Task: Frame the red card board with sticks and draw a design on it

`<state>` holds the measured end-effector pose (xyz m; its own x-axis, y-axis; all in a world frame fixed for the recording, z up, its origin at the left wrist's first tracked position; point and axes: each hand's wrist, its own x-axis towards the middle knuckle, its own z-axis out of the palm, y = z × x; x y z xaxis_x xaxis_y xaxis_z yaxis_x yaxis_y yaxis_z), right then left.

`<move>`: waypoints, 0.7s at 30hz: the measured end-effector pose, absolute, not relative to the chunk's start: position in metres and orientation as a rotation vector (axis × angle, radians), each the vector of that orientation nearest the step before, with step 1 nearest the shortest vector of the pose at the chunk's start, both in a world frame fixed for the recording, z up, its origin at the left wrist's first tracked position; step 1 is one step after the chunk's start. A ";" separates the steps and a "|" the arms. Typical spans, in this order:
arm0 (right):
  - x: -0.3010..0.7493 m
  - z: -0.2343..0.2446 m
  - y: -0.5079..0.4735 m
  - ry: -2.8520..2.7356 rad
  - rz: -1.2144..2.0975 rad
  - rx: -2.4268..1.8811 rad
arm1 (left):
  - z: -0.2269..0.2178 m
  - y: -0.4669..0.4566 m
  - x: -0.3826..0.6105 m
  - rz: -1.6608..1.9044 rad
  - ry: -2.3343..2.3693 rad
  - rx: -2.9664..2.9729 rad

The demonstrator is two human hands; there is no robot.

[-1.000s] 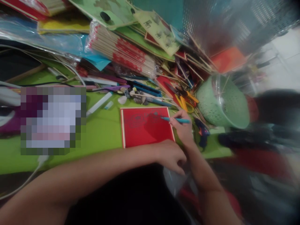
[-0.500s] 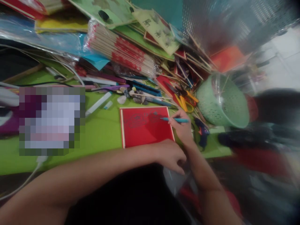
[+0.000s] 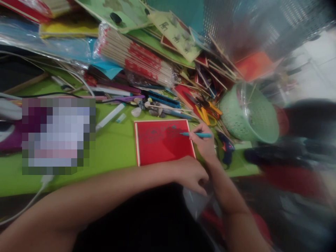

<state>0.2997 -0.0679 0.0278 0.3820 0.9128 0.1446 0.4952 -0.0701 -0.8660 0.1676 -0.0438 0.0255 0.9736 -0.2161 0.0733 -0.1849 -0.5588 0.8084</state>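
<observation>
A red square card (image 3: 164, 141) with a pale border lies on the green table (image 3: 112, 148), with faint dark drawing on its upper part. My right hand (image 3: 204, 143) is closed round a teal pen (image 3: 196, 134), its tip resting on the card's upper right. My left hand (image 3: 193, 175) lies at the card's near right corner, fingers curled loosely over the table's front edge; nothing shows in them.
A heap of coloured papers, stick bundles (image 3: 136, 57) and pens fills the back of the table. Orange-handled scissors (image 3: 208, 113) and a mint green colander (image 3: 248, 113) sit right of the card. A glue gun (image 3: 227, 148) lies by my right wrist. A blurred patch (image 3: 59, 134) covers the left.
The pen tip has shifted very slightly on the card; my hands and everything else stay where they were.
</observation>
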 end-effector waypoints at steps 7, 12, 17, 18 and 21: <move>0.299 0.028 -0.068 -1.208 0.555 -1.704 | 0.027 -0.044 0.168 -0.071 -0.280 2.200; 0.301 0.029 -0.066 -1.076 0.532 -1.583 | 0.026 -0.044 0.169 -0.090 -0.297 2.223; 0.307 0.030 -0.064 -1.069 0.451 -1.549 | 0.028 -0.040 0.171 -0.131 -0.309 2.220; 0.307 0.030 -0.064 -1.075 0.425 -1.550 | 0.031 -0.039 0.171 -0.144 -0.308 2.205; 0.311 0.030 -0.065 -1.083 0.338 -1.531 | 0.046 -0.036 0.167 -0.149 -0.309 2.168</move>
<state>0.3106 -0.0648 0.0301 0.5293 0.7739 0.3478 0.4390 0.1010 -0.8928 0.1670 -0.0356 0.0457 0.9613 -0.2752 0.0080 -0.1650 -0.5527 0.8169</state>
